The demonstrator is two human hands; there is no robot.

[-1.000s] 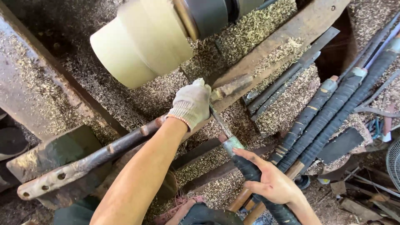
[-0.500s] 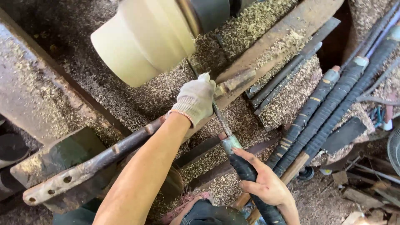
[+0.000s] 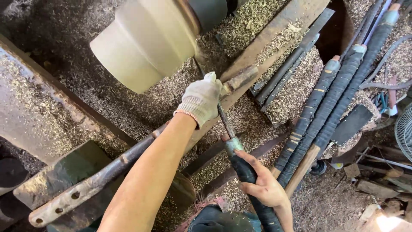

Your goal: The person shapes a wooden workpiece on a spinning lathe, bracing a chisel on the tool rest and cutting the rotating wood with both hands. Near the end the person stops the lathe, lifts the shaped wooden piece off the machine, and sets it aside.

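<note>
Two hands share one long turning tool (image 3: 226, 124). The gloved left hand (image 3: 201, 101), in the middle of the frame, is clenched over the tool's dark steel shank and presses it down on the slanted rest bar (image 3: 128, 159). The bare right hand (image 3: 264, 187), lower right of centre, grasps the black-wrapped handle (image 3: 249, 176) just below its metal collar.

Since a second ago the left hand has slid up and to the right along the bar, and the tool has swung steeper, so its tip now lies close under the pale wooden cylinder (image 3: 146, 41) in the upper left; whether the edge is touching the wood is hidden behind the glove. The right hand has dropped lower in the frame with the handle. Judging by that, the tool is being set against the cylinder's near end.

Several spare wrapped tools (image 3: 330, 99) lie at right on the surface, amid wood shavings (image 3: 296, 86).
</note>
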